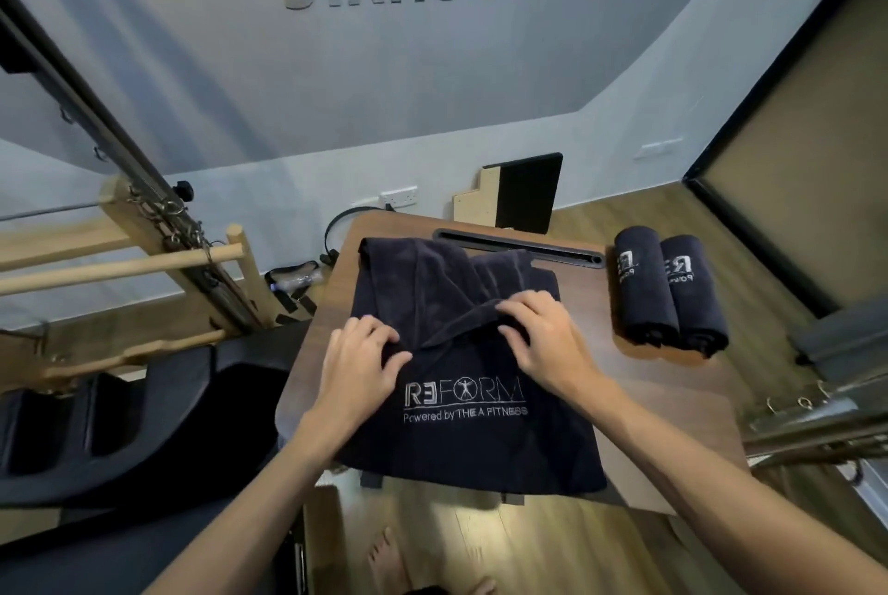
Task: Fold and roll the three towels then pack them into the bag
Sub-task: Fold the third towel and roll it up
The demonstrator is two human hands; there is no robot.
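Head view: my left hand and right hand both pinch a folded edge of the dark towel spread on the wooden table; I see two rolled towels lying side by side near its right edge.

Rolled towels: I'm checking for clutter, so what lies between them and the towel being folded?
In the head view, only bare wooden table lies between the two rolled towels and the flat towel.

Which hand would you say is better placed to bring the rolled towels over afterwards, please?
The right hand, probably: the two rolled towels lie on its side of the table, while the left hand grips the towel across from them.
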